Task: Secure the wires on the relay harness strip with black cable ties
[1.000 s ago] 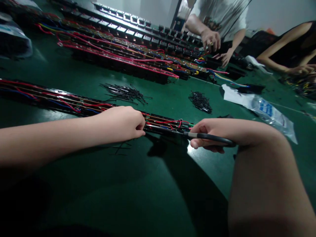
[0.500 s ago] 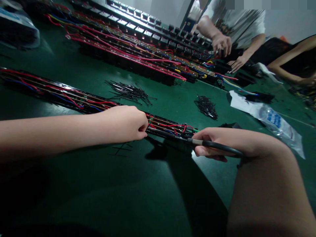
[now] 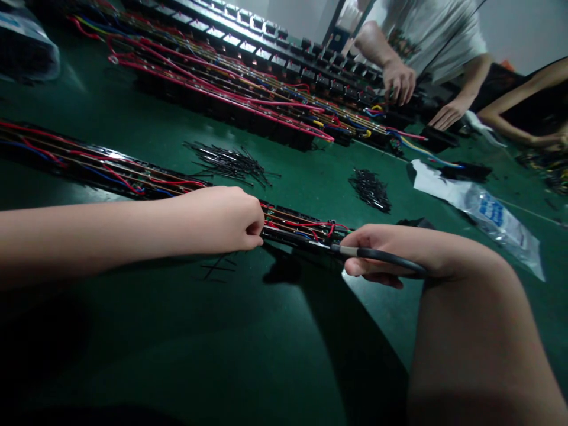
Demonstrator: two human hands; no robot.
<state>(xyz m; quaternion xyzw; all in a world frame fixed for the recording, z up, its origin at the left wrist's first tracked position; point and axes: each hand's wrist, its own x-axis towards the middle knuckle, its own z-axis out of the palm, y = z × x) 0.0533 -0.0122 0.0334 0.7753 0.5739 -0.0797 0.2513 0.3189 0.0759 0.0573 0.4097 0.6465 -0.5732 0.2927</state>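
Note:
A long black strip-shaped assembly (image 3: 113, 168), with red and blue wires and bare metal rails, runs across the table in front of me. My left hand (image 3: 235, 219) is closed in a pinch over its middle and covers part of it; what the fingers hold is hidden. Near the strip's right end, my right hand (image 3: 377, 251) grips a slim hand tool (image 3: 386, 257) with a curved black handle and a grey band. The tool's metal end points left along the strip's near edge, and its exact kind is unclear. A few thin black ties (image 3: 218, 269) lie below my left hand.
Beyond the strip lie a larger pile of black cable ties (image 3: 231, 163) and a smaller pile (image 3: 370, 189). A clear plastic bag (image 3: 501, 216) rests at right. Stacked wired assemblies (image 3: 231, 89) fill the back. A co-worker's hands (image 3: 399, 80) work at their right end.
My hands keep nearly the same pose on the strip and the tool. The whole view has shifted slightly. The co-worker's lower hand has moved right and flattened on a black part.

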